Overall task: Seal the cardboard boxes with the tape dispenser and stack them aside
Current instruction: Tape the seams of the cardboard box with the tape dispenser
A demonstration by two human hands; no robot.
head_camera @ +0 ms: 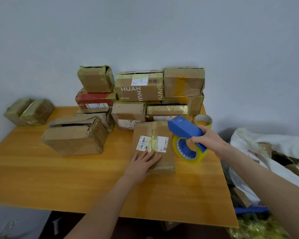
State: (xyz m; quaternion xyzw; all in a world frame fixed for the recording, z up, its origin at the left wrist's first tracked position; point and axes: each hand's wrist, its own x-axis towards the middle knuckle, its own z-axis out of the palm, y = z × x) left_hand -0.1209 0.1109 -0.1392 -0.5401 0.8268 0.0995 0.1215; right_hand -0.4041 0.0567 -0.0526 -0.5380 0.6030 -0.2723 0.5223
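Table (pixel 33 169): orange wood, against pale wall (pixel 162 31).
Flat box (pixel 154 131): right of centre, labels up.
Left hand (pixel 141 163): fingers straight, pressing the box's near end.
Right hand (pixel 209 140): curled round the blue tape dispenser (pixel 183 129), just right of the box.
Stacked boxes (pixel 140 92): along the wall.

Roughly eleven cardboard boxes (pixel 139 87) on one table (pixel 41 169), though the pile's hard to count exactly. One blue tape dispenser (pixel 185 130), one spare tape roll (pixel 203 120), and two hands: left hand (pixel 141 163), right hand (pixel 208 140).
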